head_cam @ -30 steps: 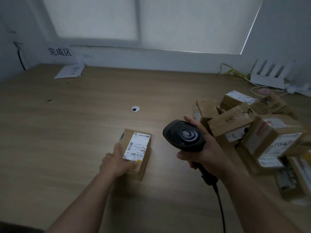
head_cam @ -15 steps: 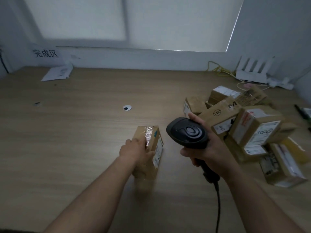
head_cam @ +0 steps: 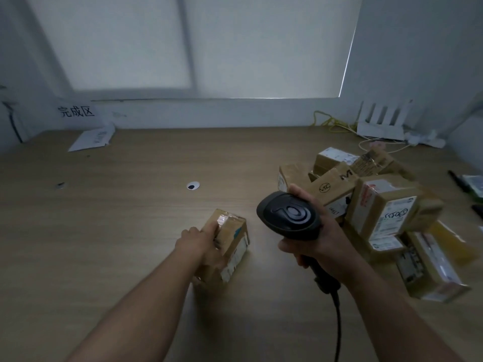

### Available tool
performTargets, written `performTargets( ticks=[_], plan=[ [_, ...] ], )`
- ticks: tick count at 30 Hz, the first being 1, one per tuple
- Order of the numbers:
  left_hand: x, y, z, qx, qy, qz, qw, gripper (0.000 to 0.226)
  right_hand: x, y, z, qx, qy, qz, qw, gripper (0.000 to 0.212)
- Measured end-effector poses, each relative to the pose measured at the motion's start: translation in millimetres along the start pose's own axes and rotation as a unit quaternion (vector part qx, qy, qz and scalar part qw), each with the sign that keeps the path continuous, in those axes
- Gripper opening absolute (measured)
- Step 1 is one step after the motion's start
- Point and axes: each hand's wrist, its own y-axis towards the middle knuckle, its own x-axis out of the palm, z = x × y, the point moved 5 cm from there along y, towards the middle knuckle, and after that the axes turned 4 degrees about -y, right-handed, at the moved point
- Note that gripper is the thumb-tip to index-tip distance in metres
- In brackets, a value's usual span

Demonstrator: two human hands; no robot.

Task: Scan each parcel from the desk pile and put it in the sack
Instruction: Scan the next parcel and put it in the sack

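Observation:
A small brown cardboard parcel (head_cam: 231, 240) stands on its side on the wooden desk (head_cam: 104, 231), its white label facing right and clear tape on top. My left hand (head_cam: 202, 244) grips it from the left, fingers curled over its top edge. My right hand (head_cam: 317, 241) holds a black handheld barcode scanner (head_cam: 288, 215) by its handle, just right of the parcel, its cable (head_cam: 337, 322) trailing toward me. The pile of cardboard parcels (head_cam: 379, 205) lies behind and right of the scanner. No sack is in view.
A white paper (head_cam: 91, 138) lies at the desk's far left under a wall sign. A round cable hole (head_cam: 193, 185) sits mid-desk. A white router (head_cam: 380, 126) and yellow cables (head_cam: 330, 122) occupy the far right corner; dark items (head_cam: 467, 184) lie at the right edge.
My left hand has tipped the parcel from lying label-up onto its side, so the label now faces right. The scanner stays in my right hand beside it.

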Motion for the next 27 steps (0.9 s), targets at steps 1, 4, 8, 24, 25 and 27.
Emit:
performTargets(
  ticks=[1,4,8,24,25,27],
  plan=[
    [-4,0,-8,-0.003,-0.038,0.012,0.999,0.105,-1,1,0,-0.002,0.004,-0.002,1.0,0.099],
    [-21,5,-34,0.018,-0.216,0.06,0.974,0.128,-1,6,-3,-0.018,0.004,-0.004,1.0,0.099],
    [-53,-8,-53,0.061,-0.446,0.131,0.883,0.135,4,17,-8,-0.044,-0.014,-0.002,0.999,0.097],
    [-88,-26,-77,0.115,-0.542,0.258,0.792,0.123,14,27,-18,-0.018,0.041,-0.068,0.997,0.097],
    [-89,-25,-76,0.116,-0.543,0.256,0.791,0.123,13,26,-19,-0.017,0.041,-0.07,0.997,0.097],
    [-89,-23,-75,0.118,-0.544,0.255,0.791,0.123,11,23,-19,-0.015,0.038,-0.072,0.997,0.097]
  ],
)
